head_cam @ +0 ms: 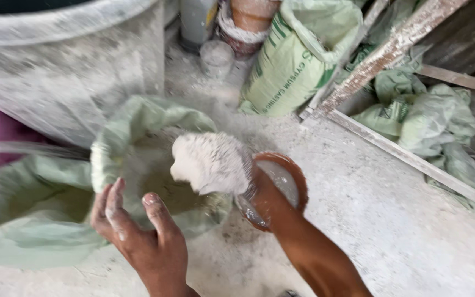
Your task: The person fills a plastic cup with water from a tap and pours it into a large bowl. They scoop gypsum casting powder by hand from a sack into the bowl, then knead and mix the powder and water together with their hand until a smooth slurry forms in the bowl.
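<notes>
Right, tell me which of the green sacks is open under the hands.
The pale green sack at lower left, mouth rolled open beneath the powder-coated right hand. The printed sack stands upright behind; crumpled ones lie far right.

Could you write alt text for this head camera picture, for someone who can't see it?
A person's powder-coated right hand lifts white powder from an open pale green woven sack beside a round brown bowl. The bare left hand hovers open near the sack's mouth, on a dusty concrete floor.

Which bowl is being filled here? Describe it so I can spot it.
Start at the open pale green sack on the dusty floor. Right beside its mouth, under the powder-coated right hand, sits a small round bowl. Its reddish-brown rim sets it apart from the grey-white surroundings.
</notes>
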The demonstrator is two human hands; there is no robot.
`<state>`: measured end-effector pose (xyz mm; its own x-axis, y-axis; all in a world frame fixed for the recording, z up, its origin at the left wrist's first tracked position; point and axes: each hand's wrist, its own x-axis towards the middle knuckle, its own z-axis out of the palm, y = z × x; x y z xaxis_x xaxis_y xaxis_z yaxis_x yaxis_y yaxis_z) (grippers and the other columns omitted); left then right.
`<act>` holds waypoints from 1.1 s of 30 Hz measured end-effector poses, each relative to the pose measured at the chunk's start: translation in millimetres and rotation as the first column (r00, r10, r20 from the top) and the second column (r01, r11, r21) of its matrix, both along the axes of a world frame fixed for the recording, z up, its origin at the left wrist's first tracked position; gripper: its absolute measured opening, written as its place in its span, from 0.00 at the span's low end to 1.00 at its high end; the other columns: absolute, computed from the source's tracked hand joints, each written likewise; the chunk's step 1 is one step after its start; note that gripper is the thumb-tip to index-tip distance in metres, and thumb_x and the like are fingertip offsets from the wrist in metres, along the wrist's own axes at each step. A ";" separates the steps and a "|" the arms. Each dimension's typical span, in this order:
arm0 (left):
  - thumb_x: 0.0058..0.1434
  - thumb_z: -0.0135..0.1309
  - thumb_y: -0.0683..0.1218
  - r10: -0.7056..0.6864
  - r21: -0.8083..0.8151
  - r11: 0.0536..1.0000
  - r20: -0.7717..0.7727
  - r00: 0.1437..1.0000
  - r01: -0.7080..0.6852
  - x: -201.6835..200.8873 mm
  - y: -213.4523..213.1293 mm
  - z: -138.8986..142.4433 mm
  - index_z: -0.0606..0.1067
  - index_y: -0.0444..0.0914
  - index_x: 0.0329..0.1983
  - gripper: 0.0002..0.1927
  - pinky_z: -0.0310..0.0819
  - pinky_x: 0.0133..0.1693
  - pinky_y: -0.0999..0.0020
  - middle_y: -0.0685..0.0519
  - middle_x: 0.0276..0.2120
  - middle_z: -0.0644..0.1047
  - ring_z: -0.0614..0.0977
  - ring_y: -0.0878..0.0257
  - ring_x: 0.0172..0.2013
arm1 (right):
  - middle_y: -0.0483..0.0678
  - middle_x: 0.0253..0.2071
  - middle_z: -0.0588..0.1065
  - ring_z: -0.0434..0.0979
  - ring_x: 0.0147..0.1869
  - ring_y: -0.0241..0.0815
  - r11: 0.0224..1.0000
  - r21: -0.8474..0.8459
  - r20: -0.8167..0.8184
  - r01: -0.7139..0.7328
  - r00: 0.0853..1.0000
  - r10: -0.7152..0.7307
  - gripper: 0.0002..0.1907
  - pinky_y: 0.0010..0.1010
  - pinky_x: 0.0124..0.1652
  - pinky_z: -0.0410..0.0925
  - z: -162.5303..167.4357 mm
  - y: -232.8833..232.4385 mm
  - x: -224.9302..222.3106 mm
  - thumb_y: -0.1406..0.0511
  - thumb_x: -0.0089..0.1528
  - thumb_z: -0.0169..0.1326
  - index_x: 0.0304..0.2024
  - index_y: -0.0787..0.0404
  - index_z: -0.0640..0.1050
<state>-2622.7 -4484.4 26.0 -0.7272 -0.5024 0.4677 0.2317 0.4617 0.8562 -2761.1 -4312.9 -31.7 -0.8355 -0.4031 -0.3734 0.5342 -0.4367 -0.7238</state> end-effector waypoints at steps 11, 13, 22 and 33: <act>0.67 0.51 0.34 -0.095 -0.105 0.989 0.044 0.994 0.099 18.9 50.7 1.4 0.70 0.30 0.62 0.19 0.62 0.68 0.48 0.35 0.63 0.69 0.69 0.41 0.68 | 0.51 0.59 0.75 0.74 0.63 0.49 0.969 0.163 0.133 0.184 0.969 -0.206 0.25 0.42 0.60 0.69 -80.6 168.9 47.6 0.55 0.67 0.49 0.62 0.61 0.73; 0.67 0.51 0.34 -0.096 -0.120 0.988 0.050 0.994 0.101 20.6 56.2 2.1 0.70 0.30 0.61 0.18 0.63 0.67 0.48 0.35 0.62 0.70 0.69 0.41 0.66 | 0.51 0.59 0.75 0.74 0.63 0.50 0.956 0.212 0.166 0.204 0.956 -0.241 0.25 0.42 0.60 0.69 -125.3 188.5 45.5 0.55 0.67 0.49 0.63 0.61 0.73; 0.68 0.51 0.34 -0.097 -0.152 0.983 0.049 0.994 0.103 22.9 62.3 4.4 0.71 0.30 0.58 0.15 0.64 0.66 0.50 0.39 0.57 0.75 0.71 0.42 0.65 | 0.51 0.59 0.75 0.74 0.63 0.50 0.810 0.586 0.216 -0.021 0.968 -0.131 0.27 0.41 0.60 0.69 -208.8 257.1 30.0 0.53 0.67 0.49 0.64 0.61 0.72; 0.70 0.54 0.37 0.162 -0.052 0.986 0.052 0.985 -0.159 9.9 9.3 3.1 0.55 0.29 0.75 0.34 0.62 0.66 0.42 0.31 0.69 0.55 0.61 0.36 0.69 | 0.56 0.64 0.70 0.70 0.66 0.53 0.089 0.977 -0.213 0.196 0.824 0.524 0.25 0.45 0.62 0.64 30.4 84.4 32.9 0.58 0.66 0.47 0.62 0.62 0.72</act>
<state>-2612.8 -4475.1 29.2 -0.6649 -0.5927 0.4546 0.1034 0.5297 0.8419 -2728.1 -4228.5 -1.3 -0.9661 -0.1577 -0.2042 -0.0297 0.8543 -0.5190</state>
